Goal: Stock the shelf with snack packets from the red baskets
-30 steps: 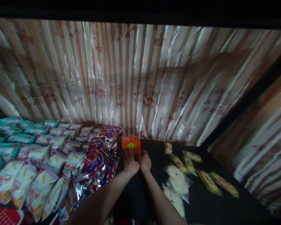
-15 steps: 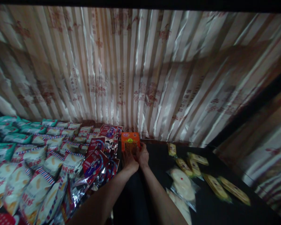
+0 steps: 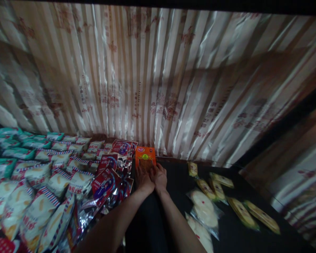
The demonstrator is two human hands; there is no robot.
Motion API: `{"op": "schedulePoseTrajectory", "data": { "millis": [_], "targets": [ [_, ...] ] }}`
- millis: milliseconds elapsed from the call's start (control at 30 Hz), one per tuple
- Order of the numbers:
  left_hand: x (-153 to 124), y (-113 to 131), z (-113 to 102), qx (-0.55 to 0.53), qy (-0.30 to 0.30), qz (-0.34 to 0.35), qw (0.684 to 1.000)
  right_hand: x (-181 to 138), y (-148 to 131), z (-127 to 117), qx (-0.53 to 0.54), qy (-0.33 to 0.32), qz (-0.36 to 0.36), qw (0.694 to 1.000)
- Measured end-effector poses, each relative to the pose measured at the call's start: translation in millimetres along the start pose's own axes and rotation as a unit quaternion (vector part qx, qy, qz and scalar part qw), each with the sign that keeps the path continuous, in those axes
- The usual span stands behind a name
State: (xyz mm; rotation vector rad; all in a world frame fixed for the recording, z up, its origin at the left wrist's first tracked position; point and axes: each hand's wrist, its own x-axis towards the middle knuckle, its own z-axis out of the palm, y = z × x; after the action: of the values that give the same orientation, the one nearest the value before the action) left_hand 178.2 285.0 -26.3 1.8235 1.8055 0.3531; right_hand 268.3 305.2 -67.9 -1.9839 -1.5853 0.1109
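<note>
two hands side by side on dark shelf (image 3: 226,232), far end, against striped curtain (image 3: 158,88). left hand (image 3: 143,180) and right hand (image 3: 160,177) touching each other, fingers laid flat on lower half of orange pack (image 3: 145,159). pack lying at back edge of shelf, upper part with logo uncovered, just beside red packs (image 3: 109,175) on its left. whether fingers pinch the pack or only press on it: cannot tell, grip hidden under the hands. forearms running up from bottom centre. left of red packs, rows of white snack bags (image 3: 37,207) with red-blue striped edges; further left and back, teal bags (image 3: 7,154). right of hands, well apart, clear bags of round white cakes (image 3: 205,211); beyond these, yellow packs (image 3: 242,211) scattered flat on shelf. scene dim, edges blurred, print on packs not readable.
</note>
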Motion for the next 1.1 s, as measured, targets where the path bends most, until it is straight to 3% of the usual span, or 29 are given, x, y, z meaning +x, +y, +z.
{"op": "schedulePoseTrajectory", "data": {
  "millis": [167, 367, 600, 800, 900, 1000, 1100],
  "targets": [
    [-27.6, 10.4, -14.1, -0.031, 0.001, 0.040, 0.999, -12.6, -0.8, -7.7, 0.061, 0.037, -0.008, 0.997],
    [-72.8, 10.8, -23.0, -0.056, -0.016, 0.066, 0.996, -46.6, -12.1, -34.4, 0.136, 0.031, 0.003, 0.990],
    [-136.3, -8.2, -28.0, -0.064, -0.028, 0.100, 0.993, -103.7, -33.0, -60.0, 0.215, -0.026, 0.031, 0.976],
    [-184.3, -39.5, -23.5, -0.113, -0.014, 0.109, 0.988, -148.2, -48.5, -59.9, 0.311, -0.078, 0.081, 0.944],
    [-206.0, -64.7, -16.0, -0.129, 0.048, 0.130, 0.982, -156.5, -57.9, -53.7, 0.402, -0.121, 0.092, 0.903],
    [-225.6, -97.1, -10.0, -0.133, 0.178, 0.192, 0.956, -155.0, -70.2, -46.1, 0.468, -0.146, 0.115, 0.864],
    [-238.5, -132.6, -9.8, -0.137, 0.289, 0.221, 0.921, -148.9, -82.9, -38.2, 0.492, -0.159, 0.138, 0.845]
  ]
}}
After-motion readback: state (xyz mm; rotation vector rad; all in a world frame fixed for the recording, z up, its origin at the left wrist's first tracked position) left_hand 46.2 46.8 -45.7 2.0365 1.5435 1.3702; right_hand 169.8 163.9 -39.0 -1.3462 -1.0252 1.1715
